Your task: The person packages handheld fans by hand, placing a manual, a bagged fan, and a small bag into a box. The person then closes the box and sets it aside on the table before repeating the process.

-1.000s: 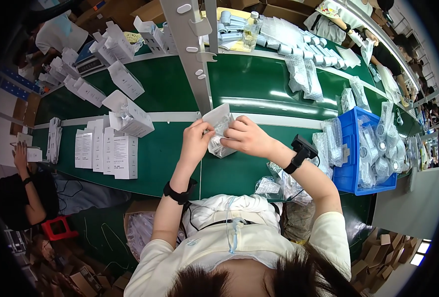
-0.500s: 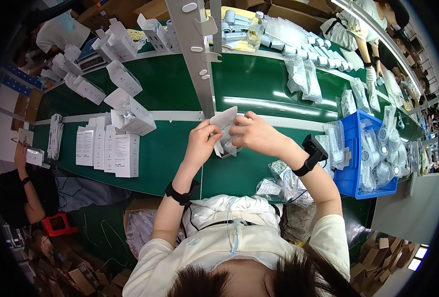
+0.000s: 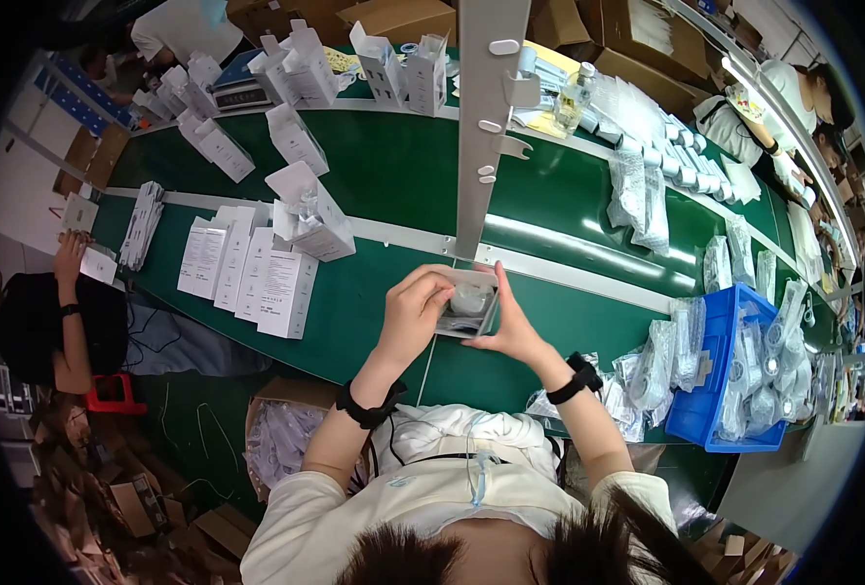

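Observation:
Between my hands, over the near part of the green table, is an open white box [image 3: 475,277] with its mouth facing up. A clear plastic-wrapped item [image 3: 472,300] sits inside; its kind I cannot make out. My left hand [image 3: 416,310] grips the box's left side, with fingertips bent over the rim. Against the right wall lies my right hand [image 3: 513,327], its fingers along the side and thumb at the near edge, clasping the box. Part of the box walls is hidden behind my fingers.
Several closed white boxes [image 3: 288,295] stand to the left, with an open, filled box [image 3: 323,226] behind them. A metal post [image 3: 486,146] rises just beyond my hands. On the right, a blue bin [image 3: 697,414] holds bubble-wrapped parts, with more bubble-wrap bags [image 3: 653,369] beside it.
The box has moved lower and slightly right in the picture, and its raised flap no longer stands up. My right hand has shifted from its top to its right side. The whole view has turned.

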